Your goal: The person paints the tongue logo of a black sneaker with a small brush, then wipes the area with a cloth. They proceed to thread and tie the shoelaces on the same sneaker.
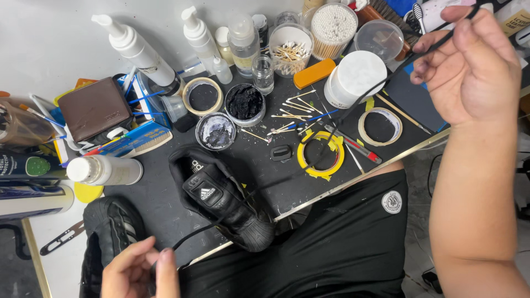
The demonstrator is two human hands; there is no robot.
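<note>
At about 7 o'clock in the view, the left hand (138,270) is low near the bottom edge, with thumb and fingers pinched on one end of a black shoelace (353,107). Just beside this hand, at 8 o'clock, a second black shoe (110,226) lies on the table edge.

From the left hand the shoelace rises toward 1 o'clock. It passes through the front of the black sneaker (223,201), which lies close to the centre, a little toward 6 o'clock, with its toe pointing to the person's lap. So the sneaker is between the two hands, nearer to the left one. The lace then goes on over a yellow tape roll (321,154) and beside a white round lid (356,77).

At 2 o'clock, the right hand (469,66) is lifted high above the table. Its fingers are curled and pinch the other end of the lace, which is pulled straight and tight.

The surface is a dark work table (160,193) with a thin metal edge, and it is very crowded. At 9 o'clock there is a brown wallet (94,110) and a white bottle (105,170) lying on its side. At 11 o'clock stand white pump bottles (138,49). Near 12 o'clock are an open jar of black paste (244,104), a cup of cotton swabs (333,25) and loose swabs on the table. The person wears black shorts (342,243), visible at 5 o'clock. Behind the table is a plain white wall (49,38).
</note>
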